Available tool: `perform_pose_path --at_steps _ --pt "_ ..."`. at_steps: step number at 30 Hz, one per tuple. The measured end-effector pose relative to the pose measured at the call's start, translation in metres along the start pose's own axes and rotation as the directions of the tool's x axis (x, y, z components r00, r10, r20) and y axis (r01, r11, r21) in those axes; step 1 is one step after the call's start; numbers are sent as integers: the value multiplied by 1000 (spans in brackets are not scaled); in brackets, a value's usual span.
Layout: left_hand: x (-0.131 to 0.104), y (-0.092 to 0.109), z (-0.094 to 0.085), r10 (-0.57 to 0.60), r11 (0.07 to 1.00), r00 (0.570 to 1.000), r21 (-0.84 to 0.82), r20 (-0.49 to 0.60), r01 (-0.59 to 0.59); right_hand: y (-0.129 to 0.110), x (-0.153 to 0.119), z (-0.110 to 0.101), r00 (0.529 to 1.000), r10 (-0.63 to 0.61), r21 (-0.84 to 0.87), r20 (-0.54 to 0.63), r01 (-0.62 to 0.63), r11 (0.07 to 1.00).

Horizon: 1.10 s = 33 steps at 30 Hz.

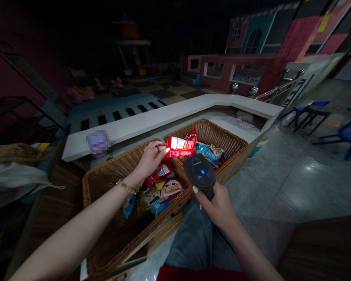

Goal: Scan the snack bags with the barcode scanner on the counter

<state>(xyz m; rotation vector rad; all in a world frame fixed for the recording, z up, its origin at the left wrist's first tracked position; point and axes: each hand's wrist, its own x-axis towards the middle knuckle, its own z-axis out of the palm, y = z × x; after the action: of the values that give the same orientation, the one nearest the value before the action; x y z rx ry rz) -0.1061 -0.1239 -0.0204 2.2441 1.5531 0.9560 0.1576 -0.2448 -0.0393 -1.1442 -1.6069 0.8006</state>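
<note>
My left hand (153, 156) pinches a red snack packet (181, 146) by its left end, above where two wicker baskets meet. A white label panel on the packet faces up. Wrapped in my right hand (218, 205) is a dark barcode scanner (199, 171) with a lit blue light, its head close below the packet. Several colourful snack bags (171, 190) lie in the near wicker basket (105, 175) under my left wrist. Blue snack bags (213, 154) and another red packet rest in the far wicker basket (232, 138).
Behind the baskets runs a white counter ledge (152, 117) with a blurred purple item (98, 142) on it. Blue chairs (349, 132) and a dark stool (312, 113) stand at right on the tiled floor. A pale cloth bag (14, 183) lies at left.
</note>
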Motion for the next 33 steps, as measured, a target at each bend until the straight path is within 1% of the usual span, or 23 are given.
perform_pose_path --at_steps 5,9,15,23,26,33 --pt "0 -1 1 12 1000 1000 7 -1 -12 0 -3 1 1000 1 8 -9 -1 1000" --pt "1 -3 1 -6 1000 1000 21 11 6 3 -4 0 1000 5 -6 -13 -5 1000" --pt "1 -5 0 8 1000 999 -1 37 -8 5 3 -1 1000 23 -23 -1 -23 999" --pt "3 -7 4 -32 999 999 -44 -7 31 7 7 1 998 29 -20 52 -28 999" --pt "3 -6 4 -44 998 999 -51 -6 44 7 8 2 998 17 -30 66 -15 999" --pt "4 -11 5 -31 997 999 -77 -7 31 7 15 4 1000 8 -33 24 -7 999"
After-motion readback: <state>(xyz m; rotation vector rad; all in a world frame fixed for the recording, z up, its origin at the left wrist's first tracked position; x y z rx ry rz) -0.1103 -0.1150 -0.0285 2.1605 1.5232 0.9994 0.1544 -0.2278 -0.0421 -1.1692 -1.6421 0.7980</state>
